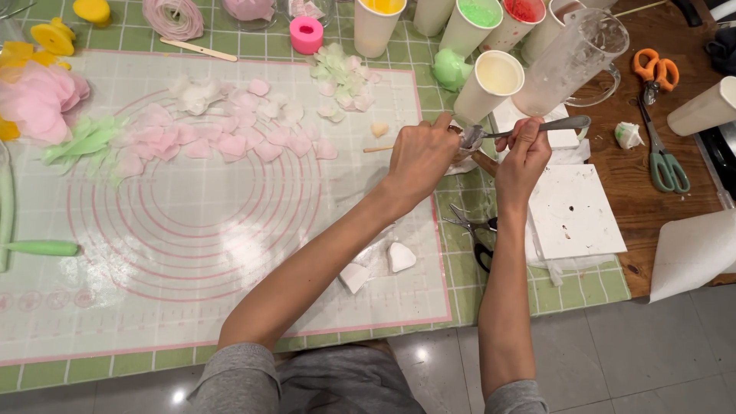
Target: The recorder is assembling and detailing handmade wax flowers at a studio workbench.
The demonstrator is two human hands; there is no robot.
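Long metal spoon [537,127] lies just right of centre in the upper half of the frame, long axis nearly level, handle end running right toward the tall clear plastic measuring jug [571,57], bowl end pointing left at a small piece pinched in the left hand [420,157]; right hand [523,159] grips the spoon's shaft from below, fingers closed round it; left hand fingers closed on the small piece, mostly hidden by the knuckles, so its kind cannot be told; spoon's bowl touches or nearly touches that piece; the two hands sit just beside each other, the right one carrying the tool, the left one nearer the mat.

Containers: white paper cup [491,83] with pale cream fill tilts just above the hands; along the upper edge, more white cups, one yellow inside [379,19], one green [475,21], one red [520,17]; jug looks filmed and near empty.

Around: pale silicone mat with pink rings [192,207] in the left half, strewn with pink and white petals [230,134]; white square block [573,211] to the right of the hands; green-handled scissors [663,165] and orange-handled scissors [654,70] at far right on the brown wooden table [636,215]; two white heart-shaped pieces [387,261] lower centre.
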